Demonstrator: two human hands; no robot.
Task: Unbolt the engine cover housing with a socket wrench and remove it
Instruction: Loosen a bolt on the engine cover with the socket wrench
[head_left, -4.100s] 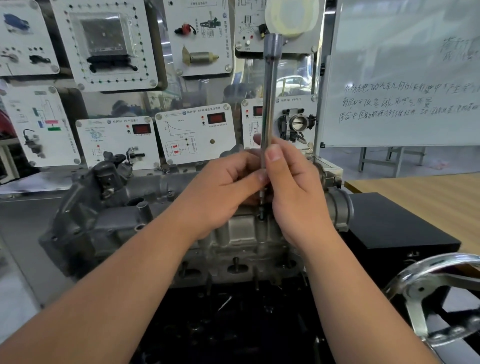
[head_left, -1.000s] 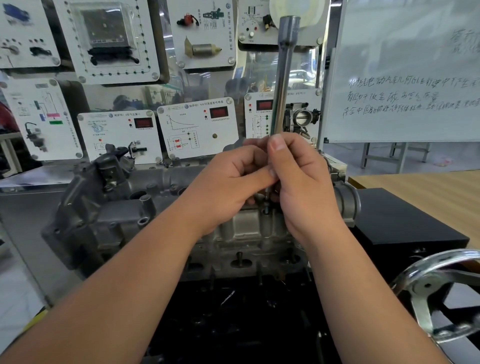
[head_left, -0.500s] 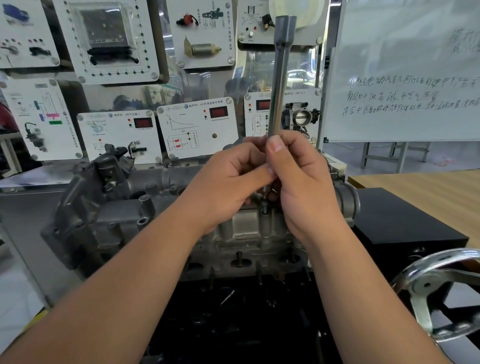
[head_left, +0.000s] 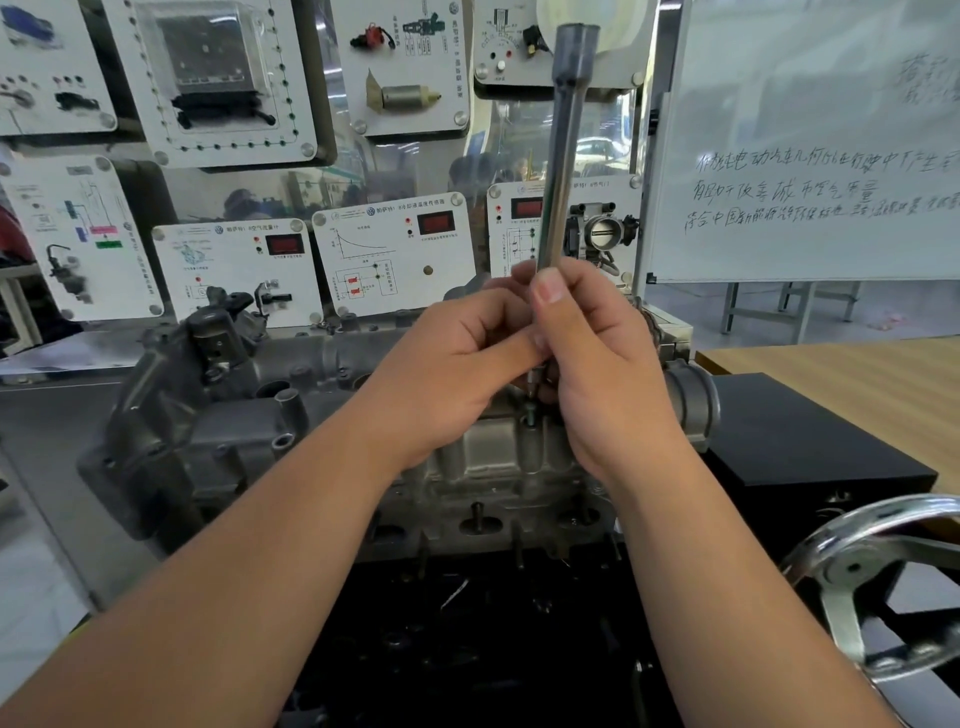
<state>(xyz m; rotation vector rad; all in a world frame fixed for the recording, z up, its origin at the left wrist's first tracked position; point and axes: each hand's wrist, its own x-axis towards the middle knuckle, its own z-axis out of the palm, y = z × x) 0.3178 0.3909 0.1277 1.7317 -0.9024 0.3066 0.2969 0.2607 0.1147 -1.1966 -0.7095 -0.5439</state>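
A: Both hands are on the wrench. The right hand has its fingers curled round the lower shaft, thumb up along it. The left hand pinches the same shaft from the other side, touching the right.

B: And the working end?

A: It drops between the palms toward a bolt on the top edge of the housing. I cannot tell whether the tip is fully seated; the hands hide the joint.

B: So how should this step go?

A: Keep the shaft in line with the bolt. It leans a little to the right at the top, and a long tool like this will cam off the head if the lean grows. I'd judge the bolt is being spun by hand, so light downward pressure and short twists should do.

B: Where does the housing sit?

A: On the engine, bolted across the top, right under the hands. It looks not yet free; other fasteners probably remain along its length.

B: Anything in the way?

A: The handwheel sits low on the right, near the right forearm, so the elbow has little room to swing out. The bracket at the engine's left end stands well apart. Behind are the panels, a throttle body just beside the shaft in this view, and a whiteboard. A black box and a wooden surface lie to the right.
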